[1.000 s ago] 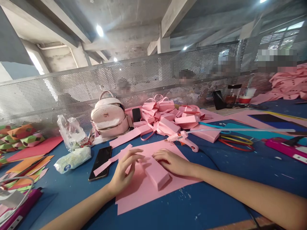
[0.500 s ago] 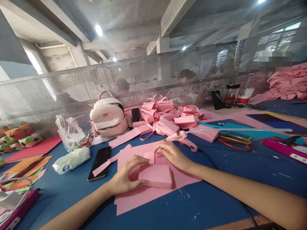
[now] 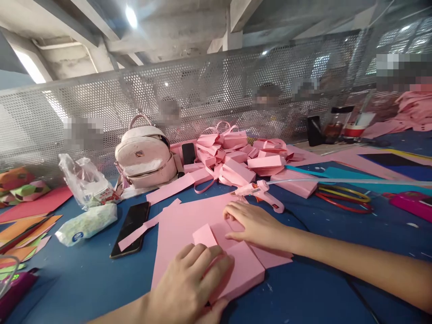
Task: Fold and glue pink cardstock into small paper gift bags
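Both hands (image 3: pixel 256 223) press a pink paper box (image 3: pixel 238 270).

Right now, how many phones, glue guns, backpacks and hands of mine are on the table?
Phones: 2, one flat on the blue table, one propped by the backpack
Glue guns: 1
Backpacks: 1
Hands: 2, left hand and right hand, both on the pink box
Total: 6

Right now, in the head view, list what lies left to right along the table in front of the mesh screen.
Plastic bag → pale pink backpack → heap of pink folded boxes → pink glue gun → coloured hoops
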Available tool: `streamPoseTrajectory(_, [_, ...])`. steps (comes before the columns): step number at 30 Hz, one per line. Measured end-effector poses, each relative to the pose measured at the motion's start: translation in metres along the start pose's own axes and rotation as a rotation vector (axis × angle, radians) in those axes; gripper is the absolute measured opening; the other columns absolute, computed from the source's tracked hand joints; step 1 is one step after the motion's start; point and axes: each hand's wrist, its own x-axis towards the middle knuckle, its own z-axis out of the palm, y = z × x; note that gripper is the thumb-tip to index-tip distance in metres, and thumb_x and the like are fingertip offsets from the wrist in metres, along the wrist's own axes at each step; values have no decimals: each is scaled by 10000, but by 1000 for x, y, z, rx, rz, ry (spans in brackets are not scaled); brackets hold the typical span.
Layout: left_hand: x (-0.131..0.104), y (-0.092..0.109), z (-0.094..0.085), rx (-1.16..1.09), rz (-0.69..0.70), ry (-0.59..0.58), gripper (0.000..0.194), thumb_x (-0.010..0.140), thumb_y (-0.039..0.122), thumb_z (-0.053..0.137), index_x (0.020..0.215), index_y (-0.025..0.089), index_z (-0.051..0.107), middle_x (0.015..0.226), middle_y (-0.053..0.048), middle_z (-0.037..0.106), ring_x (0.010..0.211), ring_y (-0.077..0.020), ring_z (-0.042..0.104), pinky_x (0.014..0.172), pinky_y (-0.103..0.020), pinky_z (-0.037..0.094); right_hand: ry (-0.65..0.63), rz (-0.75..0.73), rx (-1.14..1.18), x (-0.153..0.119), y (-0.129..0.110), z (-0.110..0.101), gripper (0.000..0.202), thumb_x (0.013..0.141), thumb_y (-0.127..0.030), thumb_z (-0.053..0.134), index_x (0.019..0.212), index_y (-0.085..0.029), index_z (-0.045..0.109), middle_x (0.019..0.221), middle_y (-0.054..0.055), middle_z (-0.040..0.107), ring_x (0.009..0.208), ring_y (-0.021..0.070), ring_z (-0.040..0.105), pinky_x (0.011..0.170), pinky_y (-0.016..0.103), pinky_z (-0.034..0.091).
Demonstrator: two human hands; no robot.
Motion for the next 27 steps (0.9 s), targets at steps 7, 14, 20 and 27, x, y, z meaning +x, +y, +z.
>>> streamPoseTrajectory(7, [13, -7, 2, -169, -48, -31, 572, 1042, 522, 209, 1422, 128, 375, 1181, -170, 673, 956, -245, 702, 752, -315, 583, -101, -12, 42, 14, 11, 0, 252, 786, -286, 776, 910, -227, 565, 970, -5, 657, 890, 217, 624, 720, 304, 429])
streamPoseTrajectory(14, [5, -39, 4, -292, -87, -2, 307, 1048, 225, 353, 1255, 158, 571, 1117, -111, 748, 1024, -205, 720, 911, -294, 574, -135, -13, -34, 13, 7, -7, 314, 778, -296, 810, 979, -224, 580, 1050, 40, 652, 940, 263, 623, 740, 334, 448])
streamPoseTrajectory(20, [10, -53, 14, -130, 128, -29, 342, 1048, 208, 350, 1155, 55, 636, 1139, -173, 744, 1064, -263, 709, 892, -351, 595, -224, 29, -38, 20, 0, -15, 344, 777, -328, 826, 965, -216, 560, 979, 28, 632, 858, 245, 612, 708, 323, 422])
streamPoseTrajectory(27, [-1, -59, 41, -26, 20, 85, 564, 1067, 449, 217, 1302, 106, 598, 1200, -166, 715, 1066, -242, 700, 818, -316, 606, -271, 132, 217, 27, 8, -8, 290, 793, -159, 768, 956, -234, 540, 995, -18, 599, 838, 168, 576, 678, 260, 402])
